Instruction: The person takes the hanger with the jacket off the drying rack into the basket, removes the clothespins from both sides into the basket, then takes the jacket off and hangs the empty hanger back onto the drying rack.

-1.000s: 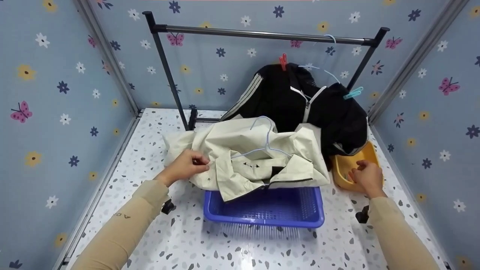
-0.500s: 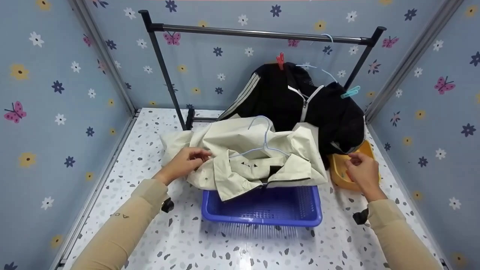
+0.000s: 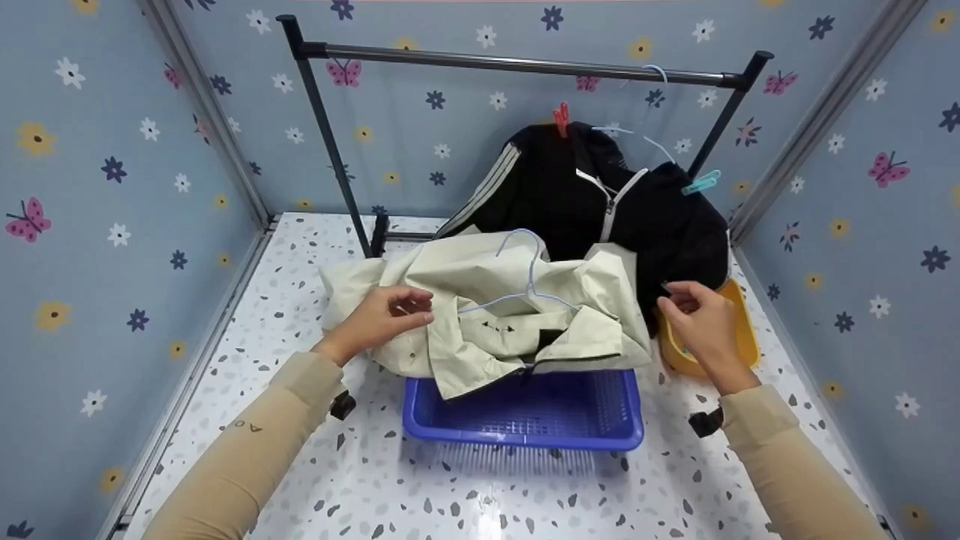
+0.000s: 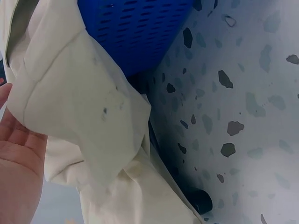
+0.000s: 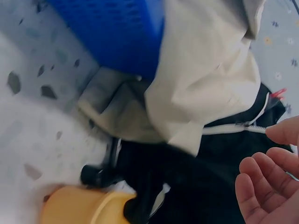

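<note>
My left hand (image 3: 381, 319) hovers at the left shoulder of a cream jacket (image 3: 465, 259), thumb and fingers apart. In the left wrist view the jacket's cloth (image 4: 79, 93) covers the fingertips. A light blue hanger (image 3: 531, 281) sits inside the jacket's collar. My right hand (image 3: 705, 322) is raised above the edge of a yellow basket (image 3: 742, 341), in front of a black jacket (image 3: 555, 187). Its thumb and forefinger come close together. A tiny dark spot shows at those fingertips; whether it is something held is unclear.
The cream jacket lies over a blue basket (image 3: 525, 436). Behind stands a black clothes rack (image 3: 480, 60). The black jacket hangs there on a light blue hanger, with a red clothespin (image 3: 561, 118) and a teal clothespin (image 3: 702, 182) on its shoulders. Patterned walls enclose both sides.
My right hand has risen out of the yellow basket and moved left towards the cream jacket. My left hand has shifted slightly right and up, and its thumb and fingers have spread.
</note>
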Action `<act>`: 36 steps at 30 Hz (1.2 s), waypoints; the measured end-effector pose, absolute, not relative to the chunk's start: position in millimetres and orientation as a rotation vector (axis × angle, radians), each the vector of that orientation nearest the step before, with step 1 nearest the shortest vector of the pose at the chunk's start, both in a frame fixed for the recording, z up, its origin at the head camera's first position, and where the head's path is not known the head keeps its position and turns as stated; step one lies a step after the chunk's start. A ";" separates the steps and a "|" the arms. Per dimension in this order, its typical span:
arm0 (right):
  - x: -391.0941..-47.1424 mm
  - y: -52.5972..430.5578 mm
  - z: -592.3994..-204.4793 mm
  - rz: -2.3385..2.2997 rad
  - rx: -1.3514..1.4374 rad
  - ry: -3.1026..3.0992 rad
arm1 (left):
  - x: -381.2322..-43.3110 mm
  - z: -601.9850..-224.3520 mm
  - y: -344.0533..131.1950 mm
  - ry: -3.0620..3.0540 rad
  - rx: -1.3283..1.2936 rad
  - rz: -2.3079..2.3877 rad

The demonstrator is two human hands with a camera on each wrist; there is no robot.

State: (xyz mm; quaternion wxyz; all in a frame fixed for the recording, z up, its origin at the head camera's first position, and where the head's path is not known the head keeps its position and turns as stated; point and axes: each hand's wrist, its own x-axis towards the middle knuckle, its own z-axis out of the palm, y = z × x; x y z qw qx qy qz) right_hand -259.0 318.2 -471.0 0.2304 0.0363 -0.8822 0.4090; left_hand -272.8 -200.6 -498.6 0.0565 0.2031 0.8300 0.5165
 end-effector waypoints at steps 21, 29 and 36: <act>-271.1 256.8 -453.2 1.277 0.308 -2.395 | -277.7 -491.2 -183.0 2.498 0.714 1.440; -273.7 230.2 -447.1 1.299 0.417 -2.425 | -276.1 -491.8 -180.8 2.512 0.694 1.454; -272.3 203.3 -442.0 1.259 0.508 -2.515 | -275.3 -495.4 -176.7 2.543 0.674 1.453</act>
